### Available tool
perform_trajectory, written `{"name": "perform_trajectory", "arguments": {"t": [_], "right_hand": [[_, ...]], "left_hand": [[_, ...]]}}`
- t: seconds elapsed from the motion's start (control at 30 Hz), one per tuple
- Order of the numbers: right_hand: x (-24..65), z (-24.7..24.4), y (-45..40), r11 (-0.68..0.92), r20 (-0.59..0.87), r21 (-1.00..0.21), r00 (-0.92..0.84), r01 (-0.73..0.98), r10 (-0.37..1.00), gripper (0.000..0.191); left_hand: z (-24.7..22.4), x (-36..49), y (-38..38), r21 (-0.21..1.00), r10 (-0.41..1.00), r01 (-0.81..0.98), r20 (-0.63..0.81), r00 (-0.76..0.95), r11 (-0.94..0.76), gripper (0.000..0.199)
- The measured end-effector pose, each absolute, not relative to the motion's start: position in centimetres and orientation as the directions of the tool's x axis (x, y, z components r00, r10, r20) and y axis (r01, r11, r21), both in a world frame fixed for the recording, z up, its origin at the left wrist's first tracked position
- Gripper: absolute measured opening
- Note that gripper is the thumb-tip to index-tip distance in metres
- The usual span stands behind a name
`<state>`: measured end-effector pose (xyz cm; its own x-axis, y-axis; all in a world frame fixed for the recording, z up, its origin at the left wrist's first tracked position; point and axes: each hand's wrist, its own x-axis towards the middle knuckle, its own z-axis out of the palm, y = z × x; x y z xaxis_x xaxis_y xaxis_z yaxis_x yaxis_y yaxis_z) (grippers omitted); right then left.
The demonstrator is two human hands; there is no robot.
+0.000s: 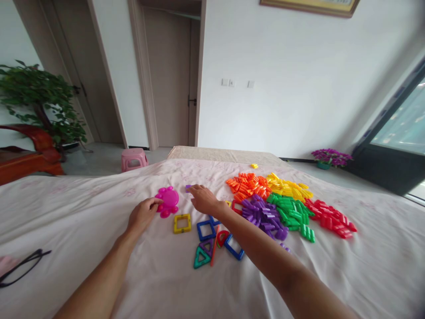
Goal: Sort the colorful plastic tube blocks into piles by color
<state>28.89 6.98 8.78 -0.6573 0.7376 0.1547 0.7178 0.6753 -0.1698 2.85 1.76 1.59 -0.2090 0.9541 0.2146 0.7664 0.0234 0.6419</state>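
A bright pink flat toy point(170, 199) with rounded knobs around its edge lies on the left half of the cloth. My left hand point(145, 214) pinches its left edge between thumb and fingers. To the right of it, my right hand point(203, 199) reaches across with its fingertips together on a small purple block point(188, 188), partly covered by the fingers. Just below the hands are a yellow square frame point(182, 223) and a blue square frame point(206, 231). A teal triangle frame point(202, 257) lies closer to me, beside a purple triangle frame point(206, 246).
Heaps of orange blocks point(249, 187), yellow blocks point(288, 188), purple blocks point(262, 217), green blocks point(292, 212) and red blocks point(330, 218) cover the right side. Black glasses point(28, 266) rest at the left. A pink stool point(133, 158) stands beyond the cloth point(152, 283).
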Motion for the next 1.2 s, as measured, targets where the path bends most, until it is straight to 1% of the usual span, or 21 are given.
{"name": "perform_trajectory", "arguments": {"t": [0.17,0.27,0.37,0.53,0.67,0.77,0.87,0.97,1.07,1.13,1.2], "right_hand": [[26.4,7.0,10.6,0.629,0.122,-0.085,-0.619,0.772,0.776,0.042],[26.0,6.7,12.3,0.605,0.052,-0.034,-0.603,0.796,0.796,0.040],[25.8,6.7,13.0,0.614,0.012,-0.013,-0.613,0.790,0.790,0.034],[25.9,6.9,11.3,0.633,0.041,0.025,-0.634,0.774,0.773,0.032],[28.4,8.4,9.1,0.634,0.079,0.037,-0.635,0.772,0.769,0.037],[32.4,10.3,7.4,0.575,0.100,0.032,-0.575,0.817,0.812,0.036],[37.6,12.0,5.5,0.436,0.151,0.017,-0.433,0.900,0.888,0.038],[42.8,12.9,3.6,0.288,0.181,0.050,-0.292,0.956,0.939,0.036],[46.5,12.9,1.9,0.178,0.158,0.086,-0.190,0.980,0.969,0.034],[47.5,12.6,1.0,0.171,0.162,0.071,-0.181,0.983,0.970,0.034],[47.4,12.0,0.2,0.225,0.178,0.035,-0.228,0.974,0.957,0.033]], "left_hand": [[1.9,3.1,1.7,0.627,0.951,0.779,0.231,-0.205,0.015,0.030],[1.9,3.1,1.7,0.619,0.949,0.785,0.240,-0.205,0.013,0.029],[1.8,3.1,1.8,0.618,0.949,0.786,0.242,-0.202,0.010,0.029],[1.7,3.0,1.8,0.638,0.952,0.770,0.227,-0.206,0.015,0.028],[1.7,3.0,1.8,0.637,0.954,0.771,0.216,-0.206,0.022,0.028],[1.8,3.0,1.8,0.626,0.954,0.780,0.221,-0.202,0.020,0.029],[1.8,3.1,1.6,0.612,0.950,0.790,0.234,-0.208,0.022,0.029],[2.0,3.3,1.4,0.598,0.948,0.801,0.238,-0.211,0.029,0.030],[2.2,3.5,1.3,0.577,0.947,0.816,0.243,-0.211,0.034,0.030],[2.1,3.6,1.3,0.557,0.945,0.830,0.250,-0.210,0.037,0.029],[2.0,3.6,1.3,0.531,0.941,0.846,0.268,-0.209,0.036,0.029]]}}
